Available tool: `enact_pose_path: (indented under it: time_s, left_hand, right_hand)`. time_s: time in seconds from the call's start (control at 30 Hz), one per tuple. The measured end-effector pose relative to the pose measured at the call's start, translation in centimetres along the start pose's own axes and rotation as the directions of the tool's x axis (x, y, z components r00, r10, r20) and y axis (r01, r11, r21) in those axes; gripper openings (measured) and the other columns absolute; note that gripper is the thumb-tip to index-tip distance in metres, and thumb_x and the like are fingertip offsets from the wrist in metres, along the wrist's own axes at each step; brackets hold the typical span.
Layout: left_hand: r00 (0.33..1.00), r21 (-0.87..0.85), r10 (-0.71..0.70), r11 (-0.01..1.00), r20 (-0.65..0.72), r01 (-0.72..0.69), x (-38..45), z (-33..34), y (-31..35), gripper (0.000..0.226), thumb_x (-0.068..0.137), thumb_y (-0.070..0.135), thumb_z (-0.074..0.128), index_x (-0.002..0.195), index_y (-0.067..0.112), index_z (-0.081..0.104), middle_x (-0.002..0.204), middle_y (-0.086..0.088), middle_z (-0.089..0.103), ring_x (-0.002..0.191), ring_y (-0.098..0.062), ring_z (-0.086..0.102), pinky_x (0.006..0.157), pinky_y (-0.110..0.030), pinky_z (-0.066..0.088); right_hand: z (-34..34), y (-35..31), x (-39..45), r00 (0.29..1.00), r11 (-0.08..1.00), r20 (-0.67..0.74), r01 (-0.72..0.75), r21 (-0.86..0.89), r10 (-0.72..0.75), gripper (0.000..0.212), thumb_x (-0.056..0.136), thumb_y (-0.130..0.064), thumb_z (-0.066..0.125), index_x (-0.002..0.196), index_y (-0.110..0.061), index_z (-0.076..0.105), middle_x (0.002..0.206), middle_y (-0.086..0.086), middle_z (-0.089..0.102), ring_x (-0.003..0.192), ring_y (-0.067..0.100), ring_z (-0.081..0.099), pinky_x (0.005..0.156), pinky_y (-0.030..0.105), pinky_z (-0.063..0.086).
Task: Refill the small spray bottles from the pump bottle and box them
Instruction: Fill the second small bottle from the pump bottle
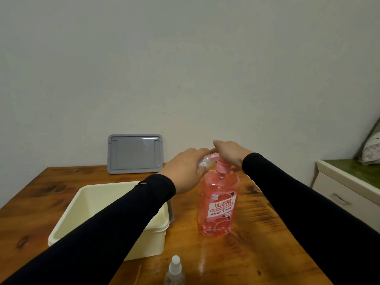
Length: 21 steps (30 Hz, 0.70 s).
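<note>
Both your hands meet over the pump head: your left hand (186,171) curls around a small clear bottle (205,162), tipped nearly on its side with its mouth toward the spout, and your right hand (231,152) rests on top of the pump with fingers bent down over it; whether it is pressing cannot be told.

Below and to the left of your left forearm sits the cream box (67,225), open, its inside largely hidden by your sleeve. Beyond it, left of your hands, the grey lid (134,154) leans against the wall. All of it stands on the wooden table (257,233).

Directly under your hands stands the pink pump bottle (219,204), upright and mostly full. The pink pump (223,165) points left, into the held bottle's mouth.

Nearest your body, well below both hands, a second small spray bottle (174,270) stands upright with its cap on.

What matters is the line-up: the small bottle's long axis runs left to right, in line with the spout, so your left hand must keep its mouth at the spout tip while your right presses down.
</note>
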<state>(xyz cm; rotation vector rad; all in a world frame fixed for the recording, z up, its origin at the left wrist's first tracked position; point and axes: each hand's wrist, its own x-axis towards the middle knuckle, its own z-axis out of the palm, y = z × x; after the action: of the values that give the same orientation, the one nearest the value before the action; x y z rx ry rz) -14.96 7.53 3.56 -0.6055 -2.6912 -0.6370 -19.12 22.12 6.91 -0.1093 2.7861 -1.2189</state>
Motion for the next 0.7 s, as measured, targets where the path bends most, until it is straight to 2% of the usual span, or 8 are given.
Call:
enact_pose_path:
  time_s: [0.1, 0.17, 0.23, 0.37, 0.47, 0.6, 0.7]
  left_hand:
    - [1.000, 0.001, -0.006, 1.000, -0.001, 0.006, 0.0, -0.1, 0.1, 0.048, 0.099, 0.033, 0.047, 0.144, 0.027, 0.034, 0.133, -0.002, 0.051, 0.117, -0.018, 0.050, 0.094, -0.027, 0.038]
    - [1.000, -0.012, -0.005, 1.000, -0.007, 0.005, 0.1, -0.5, 0.3, 0.048, 0.099, 0.033, 0.047, 0.144, 0.027, 0.034, 0.134, -0.002, 0.051, 0.118, -0.018, 0.049, 0.095, -0.027, 0.038]
    - [1.000, -0.021, 0.002, 1.000, -0.022, -0.002, 0.1, -0.9, 0.5, 0.046, 0.099, 0.031, 0.047, 0.143, 0.026, 0.035, 0.133, -0.002, 0.051, 0.117, -0.019, 0.050, 0.095, -0.028, 0.039]
    - [1.000, -0.020, 0.007, 1.000, -0.031, -0.008, 0.2, -1.2, 0.7, 0.047, 0.099, 0.031, 0.047, 0.144, 0.025, 0.035, 0.133, -0.002, 0.051, 0.117, -0.019, 0.049, 0.094, -0.027, 0.037]
    - [1.000, -0.004, 0.008, 1.000, -0.019, -0.008, 0.0, -0.7, 0.5, 0.047, 0.099, 0.032, 0.046, 0.145, 0.027, 0.034, 0.130, -0.003, 0.052, 0.116, -0.019, 0.050, 0.092, -0.026, 0.037]
    - [1.000, 0.017, 0.000, 1.000, 0.005, 0.000, -0.1, -0.2, 0.2, 0.048, 0.099, 0.033, 0.046, 0.145, 0.027, 0.033, 0.131, -0.003, 0.052, 0.116, -0.019, 0.050, 0.090, -0.025, 0.036]
    - [1.000, 0.011, -0.003, 1.000, -0.001, 0.003, 0.0, -0.5, 0.3, 0.048, 0.099, 0.033, 0.045, 0.145, 0.026, 0.033, 0.133, -0.003, 0.051, 0.117, -0.019, 0.050, 0.091, -0.024, 0.036]
  right_hand:
    - [-0.3, -0.2, -0.2, 1.000, 1.000, 0.019, -0.022, -0.005, 0.023, 0.051, 0.102, -0.036, 0.023, 0.138, -0.007, 0.044, 0.143, 0.010, 0.046, 0.108, 0.023, 0.046, 0.089, 0.033, 0.033]
    - [-0.9, -0.5, -0.3, 0.999, 1.000, 0.030, -0.030, -0.005, 0.031, 0.053, 0.101, -0.040, 0.023, 0.139, -0.010, 0.045, 0.143, 0.009, 0.046, 0.118, 0.026, 0.045, 0.096, 0.039, 0.033]
    - [-1.5, -0.9, -0.3, 0.999, 0.999, 0.034, -0.042, 0.031, 0.041, 0.053, 0.100, -0.044, 0.024, 0.137, -0.014, 0.048, 0.138, 0.008, 0.050, 0.118, 0.026, 0.047, 0.102, 0.042, 0.033]
    - [-1.5, -0.8, -0.1, 0.998, 0.997, 0.023, -0.057, 0.060, 0.056, 0.054, 0.099, -0.046, 0.024, 0.135, -0.015, 0.050, 0.122, 0.008, 0.055, 0.118, 0.028, 0.049, 0.103, 0.044, 0.034]
    - [-0.6, -0.2, 0.2, 0.998, 0.996, 0.004, -0.056, 0.063, 0.056, 0.052, 0.100, -0.043, 0.024, 0.133, -0.013, 0.052, 0.133, 0.009, 0.054, 0.113, 0.027, 0.051, 0.103, 0.046, 0.038]
    - [0.0, 0.2, 0.4, 0.998, 0.997, 0.026, -0.063, 0.040, 0.062, 0.052, 0.100, -0.040, 0.024, 0.134, -0.009, 0.050, 0.135, 0.009, 0.054, 0.108, 0.027, 0.052, 0.102, 0.047, 0.039]
    - [-0.6, -0.2, 0.2, 0.998, 0.998, 0.027, -0.063, 0.027, 0.062, 0.054, 0.099, -0.044, 0.024, 0.136, -0.012, 0.048, 0.138, 0.008, 0.050, 0.117, 0.027, 0.048, 0.104, 0.047, 0.036]
